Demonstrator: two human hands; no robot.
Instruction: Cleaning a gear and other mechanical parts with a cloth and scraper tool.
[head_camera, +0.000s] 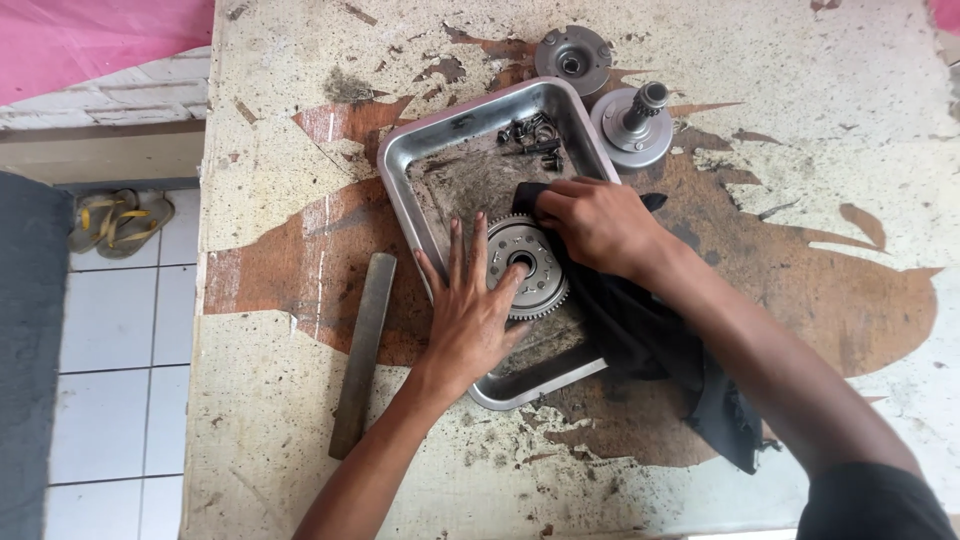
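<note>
A toothed round metal gear part lies in a dirty steel tray on a worn workbench. My left hand rests flat on the gear's left side, fingers spread, thumb at its centre hole. My right hand presses a black cloth against the gear's upper right edge. The cloth trails out of the tray to the lower right.
Small dark bolts and springs sit in the tray's far corner. Beyond it lie a round hub and a disc with a splined shaft. A long flat metal file lies left of the tray. Sandals lie on the tiled floor.
</note>
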